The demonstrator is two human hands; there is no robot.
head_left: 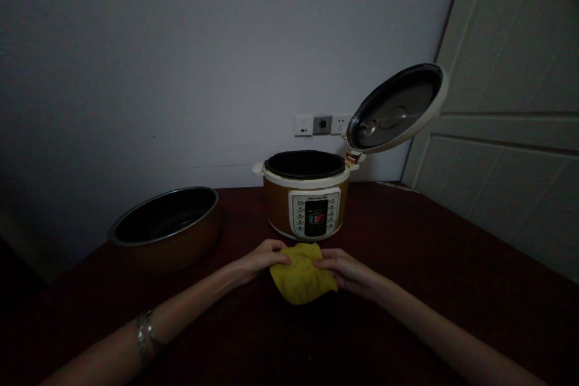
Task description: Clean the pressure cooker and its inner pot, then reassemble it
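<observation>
A yellow cloth (301, 277) lies bunched on the dark red table (407, 289) just in front of a gold and white electric cooker (307, 202). My left hand (262, 258) pinches the cloth's left edge with curled fingers. My right hand (344, 268) grips its right edge the same way. The cooker's lid (397, 107) stands swung up and open to the right, and its dark inner cavity shows.
A round metal inner pot (165, 223) sits on the table at the left. Wall sockets (322, 125) are behind the cooker. A white door (511, 132) stands at the right. A bracelet is on my left wrist.
</observation>
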